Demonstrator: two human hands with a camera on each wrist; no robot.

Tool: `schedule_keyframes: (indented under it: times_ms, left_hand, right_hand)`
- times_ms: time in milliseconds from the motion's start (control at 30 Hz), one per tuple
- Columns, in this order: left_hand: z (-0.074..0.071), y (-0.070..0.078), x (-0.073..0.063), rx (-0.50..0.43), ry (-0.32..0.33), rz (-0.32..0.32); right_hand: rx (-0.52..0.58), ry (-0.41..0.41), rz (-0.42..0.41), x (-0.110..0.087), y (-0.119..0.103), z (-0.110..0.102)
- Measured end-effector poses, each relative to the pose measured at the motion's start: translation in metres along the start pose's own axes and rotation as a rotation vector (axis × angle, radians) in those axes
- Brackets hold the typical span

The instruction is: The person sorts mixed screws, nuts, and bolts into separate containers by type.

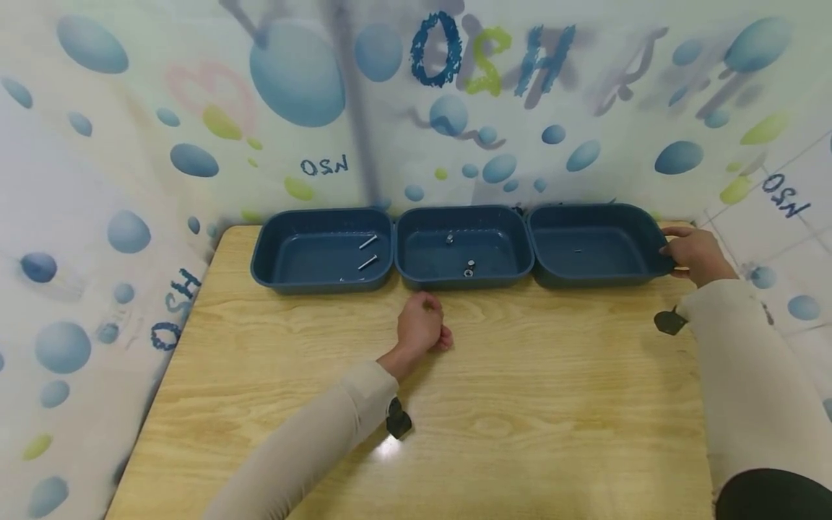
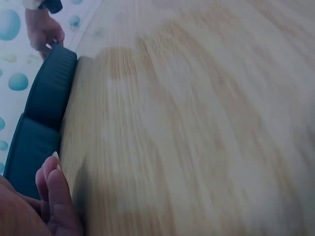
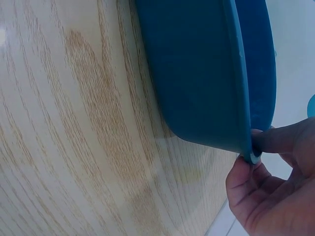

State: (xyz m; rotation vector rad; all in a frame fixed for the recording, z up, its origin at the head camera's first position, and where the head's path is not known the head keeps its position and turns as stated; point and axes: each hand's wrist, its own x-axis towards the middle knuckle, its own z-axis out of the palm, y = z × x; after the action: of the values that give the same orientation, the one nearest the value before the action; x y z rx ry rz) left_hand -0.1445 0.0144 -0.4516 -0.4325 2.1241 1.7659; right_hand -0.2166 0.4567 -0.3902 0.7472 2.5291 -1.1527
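My right hand (image 1: 698,254) pinches the rim of the right blue bin (image 1: 598,280) at its right end. In the right wrist view, the thumb is inside the bin's wall (image 3: 197,73) and the fingers are outside. A tiny thin piece (image 1: 577,250) lies in that bin. My left hand (image 1: 421,323) is just in front of the middle blue bin (image 1: 464,283), fingers loosely bent, nothing visible in its grasp. A few small metal nuts (image 1: 469,272) lie in the middle bin. Two bolts (image 1: 367,262) lie in the left blue bin (image 1: 321,287).
The three bins stand side by side along the back of the wooden table (image 1: 520,404). Behind them rises a wall covering (image 1: 403,159) with blue and green spots, which continues along both sides. A dark rounded object (image 1: 773,495) shows at the lower right corner.
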Motion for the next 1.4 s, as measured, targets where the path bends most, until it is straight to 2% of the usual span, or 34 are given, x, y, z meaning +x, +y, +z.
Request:
schedule_keyframes:
  times_ms: [267,567,867,967,1133,1400]
  left_hand:
    - [0.015,0.014,-0.009,-0.055,-0.042,-0.011]
    - [0.034,0.033,-0.015,-0.159,-0.102,-0.024]
    - [0.061,0.060,-0.020,-0.208,-0.128,-0.036]
    - [0.070,0.069,-0.019,-0.230,-0.136,-0.044]
    - [0.083,0.082,-0.015,-0.258,-0.110,-0.042]
    - [0.094,0.095,-0.005,-0.287,-0.094,-0.033]
  right_hand:
    - [-0.015,0.010,-0.009,0.003,0.001,0.000]
    - [-0.004,0.002,-0.005,0.004,0.003,0.000]
    - [-0.007,0.007,-0.004,0.004,0.008,0.000]
    - [-0.006,0.007,-0.005,0.004,0.008,0.001]
    - [0.003,0.001,-0.011,0.002,0.005,0.002]
    - [-0.002,0.007,-0.007,0.003,0.001,0.000]
